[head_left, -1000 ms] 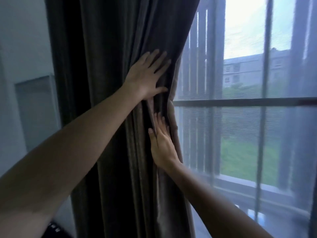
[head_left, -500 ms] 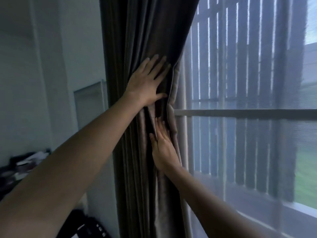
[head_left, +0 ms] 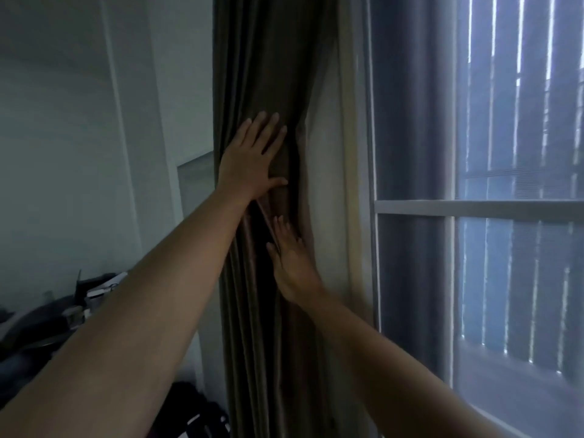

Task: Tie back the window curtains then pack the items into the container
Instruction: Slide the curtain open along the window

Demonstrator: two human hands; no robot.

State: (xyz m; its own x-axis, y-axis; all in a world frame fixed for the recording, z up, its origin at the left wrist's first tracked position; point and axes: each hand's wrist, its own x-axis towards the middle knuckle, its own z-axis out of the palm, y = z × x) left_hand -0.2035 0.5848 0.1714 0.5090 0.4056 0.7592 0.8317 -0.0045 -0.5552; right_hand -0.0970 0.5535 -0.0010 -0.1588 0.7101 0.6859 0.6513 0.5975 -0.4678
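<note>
A dark brown-olive curtain (head_left: 262,64) hangs bunched into a narrow column at the left edge of the window (head_left: 493,210). My left hand (head_left: 249,156) lies flat on the folds, fingers spread and pointing up, thumb out to the right. Lower down, my right hand (head_left: 290,260) presses flat against the curtain's right side, its fingertips slipped into a fold. Neither hand grips the cloth. No tie-back or container is in view.
A white wall (head_left: 94,121) stands left of the curtain, with a pale panel (head_left: 196,184) beside it. Dark clutter (head_left: 63,314) sits at the lower left and a black object (head_left: 202,412) at the curtain's foot. The window frame bar (head_left: 474,207) crosses at right.
The view has swung left, so the window slid right and more wall and clutter show. Both hands stay flat on the bunched curtain in about the same pose.
</note>
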